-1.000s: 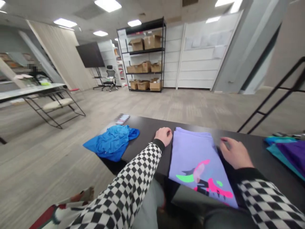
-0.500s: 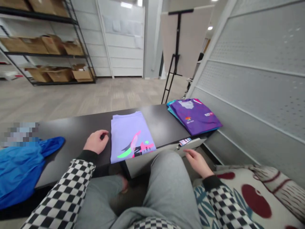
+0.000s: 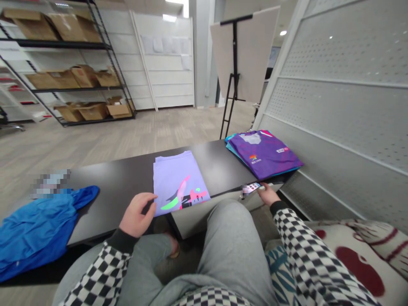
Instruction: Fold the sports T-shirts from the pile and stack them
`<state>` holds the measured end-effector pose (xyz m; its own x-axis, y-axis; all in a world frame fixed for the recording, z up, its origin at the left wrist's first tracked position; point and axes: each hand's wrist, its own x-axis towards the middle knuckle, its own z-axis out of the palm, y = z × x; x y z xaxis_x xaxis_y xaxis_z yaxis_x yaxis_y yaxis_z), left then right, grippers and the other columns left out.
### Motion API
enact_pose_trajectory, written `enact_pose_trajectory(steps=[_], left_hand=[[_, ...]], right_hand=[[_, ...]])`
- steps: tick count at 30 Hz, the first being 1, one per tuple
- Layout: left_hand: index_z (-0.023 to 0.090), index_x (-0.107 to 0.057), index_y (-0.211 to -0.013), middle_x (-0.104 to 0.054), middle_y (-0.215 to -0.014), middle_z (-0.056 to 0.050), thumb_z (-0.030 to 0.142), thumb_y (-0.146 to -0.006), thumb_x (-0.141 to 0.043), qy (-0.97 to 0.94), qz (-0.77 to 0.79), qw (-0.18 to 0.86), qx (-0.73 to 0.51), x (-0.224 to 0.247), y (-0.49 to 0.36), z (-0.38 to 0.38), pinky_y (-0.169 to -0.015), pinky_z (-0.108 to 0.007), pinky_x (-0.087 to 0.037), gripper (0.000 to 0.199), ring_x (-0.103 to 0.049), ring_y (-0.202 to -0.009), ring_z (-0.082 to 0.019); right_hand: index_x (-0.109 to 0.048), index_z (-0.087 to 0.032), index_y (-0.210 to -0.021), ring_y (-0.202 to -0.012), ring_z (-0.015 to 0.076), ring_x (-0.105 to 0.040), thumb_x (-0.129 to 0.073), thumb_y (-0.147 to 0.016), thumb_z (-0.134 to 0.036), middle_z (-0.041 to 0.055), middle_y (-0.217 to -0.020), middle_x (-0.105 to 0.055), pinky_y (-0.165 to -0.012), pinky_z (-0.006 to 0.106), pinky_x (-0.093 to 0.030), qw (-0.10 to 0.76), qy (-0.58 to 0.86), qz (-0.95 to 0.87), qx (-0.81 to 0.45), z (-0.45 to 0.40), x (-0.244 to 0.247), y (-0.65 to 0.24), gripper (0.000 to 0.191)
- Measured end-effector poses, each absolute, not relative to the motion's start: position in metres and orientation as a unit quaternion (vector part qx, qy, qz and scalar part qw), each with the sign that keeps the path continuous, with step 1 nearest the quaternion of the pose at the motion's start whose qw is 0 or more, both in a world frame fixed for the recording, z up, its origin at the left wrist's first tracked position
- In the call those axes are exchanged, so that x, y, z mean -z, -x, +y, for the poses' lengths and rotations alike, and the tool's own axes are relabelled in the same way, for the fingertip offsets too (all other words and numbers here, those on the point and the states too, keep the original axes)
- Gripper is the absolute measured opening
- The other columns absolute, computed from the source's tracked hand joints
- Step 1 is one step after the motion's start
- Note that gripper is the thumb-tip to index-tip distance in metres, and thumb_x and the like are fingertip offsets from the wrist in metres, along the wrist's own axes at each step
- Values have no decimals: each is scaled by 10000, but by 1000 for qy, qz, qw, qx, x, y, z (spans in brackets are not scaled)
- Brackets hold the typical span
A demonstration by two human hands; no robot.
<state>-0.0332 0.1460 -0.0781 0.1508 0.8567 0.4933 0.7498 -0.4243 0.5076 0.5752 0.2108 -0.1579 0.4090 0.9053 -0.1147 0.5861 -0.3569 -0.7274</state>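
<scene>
A folded lavender T-shirt (image 3: 172, 178) with a bright pink, green and black print lies flat on the dark table (image 3: 111, 174). At its lower left edge is my left hand (image 3: 138, 214), fingers bent and the thumb apart, with nothing held. The fingertips reach the shirt's border; whether they touch it I cannot tell. My right hand (image 3: 268, 195) has its fingers closed at the top edge of a grey drawer-like front (image 3: 219, 206), beside the right end of a phone (image 3: 252, 188) with a lit screen. Its fingertips are partly hidden, so its grip is unclear.
Folded shirts, a purple one (image 3: 264, 153) on top, lie at the table's right end. A crumpled blue garment (image 3: 41, 231) covers the left end, near a blurred-out item (image 3: 51, 182). A perforated panel (image 3: 334, 106) stands close on the right, with a patterned cushion (image 3: 357, 263) below.
My right hand has moved up and forward to the drawer front beside the phone. My left hand has come closer to the lavender T-shirt, its thumb now spread. The view has shifted slightly.
</scene>
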Motion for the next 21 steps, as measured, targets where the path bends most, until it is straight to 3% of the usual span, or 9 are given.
enact_pose_trajectory(steps=[2,7,11,16,19,21], left_hand=[[254,-808,-1235,-820,-1304,-132,412,-1030,-677,-792,496,72,-350,83,25,125,-1204,-534,-565,290,-741,-1288,-339],[277,-771,-1419,-771,-1458,-151,387,-1039,-752,-838,463,20,-289,98,13,103,-1215,-573,-546,396,-715,-1360,-369],[284,-731,-1474,-765,-1469,-139,288,-1058,-722,-843,445,-47,-298,108,6,106,-1187,-578,-556,417,-726,-1341,-359],[284,-668,-1551,-747,-1495,-134,210,-1043,-691,-839,442,-74,-309,119,-1,107,-1165,-566,-588,513,-724,-1358,-350],[307,-634,-1590,-738,-1516,-124,188,-1039,-674,-834,452,-80,-308,124,-1,105,-1178,-581,-586,564,-718,-1379,-354],[316,-614,-1607,-732,-1532,-118,173,-1038,-663,-836,451,-76,-304,126,1,104,-1195,-583,-580,589,-712,-1395,-351]], right_hand=[[-745,-116,-1426,-927,291,-714,-606,-919,-258,142,-967,-797,-885,387,-558,326,777,-483,-239,203,156,-577,544],[-643,-136,-1610,-593,209,-545,-592,-943,-277,-24,-682,-636,-653,340,-452,291,711,-574,-283,163,163,-549,684],[-575,-120,-1667,-605,190,-560,-635,-918,-203,-46,-657,-616,-643,309,-415,271,719,-567,-296,157,174,-530,756],[-647,-144,-1564,-574,149,-520,-707,-878,-180,-39,-725,-657,-628,278,-421,320,736,-505,-319,189,183,-534,690],[-716,-152,-1456,-484,135,-434,-755,-875,-248,-61,-632,-595,-571,280,-396,320,749,-470,-339,203,180,-540,590],[-726,-133,-1433,-501,158,-486,-768,-870,-283,-39,-629,-608,-581,293,-432,334,757,-460,-322,208,174,-545,584]])
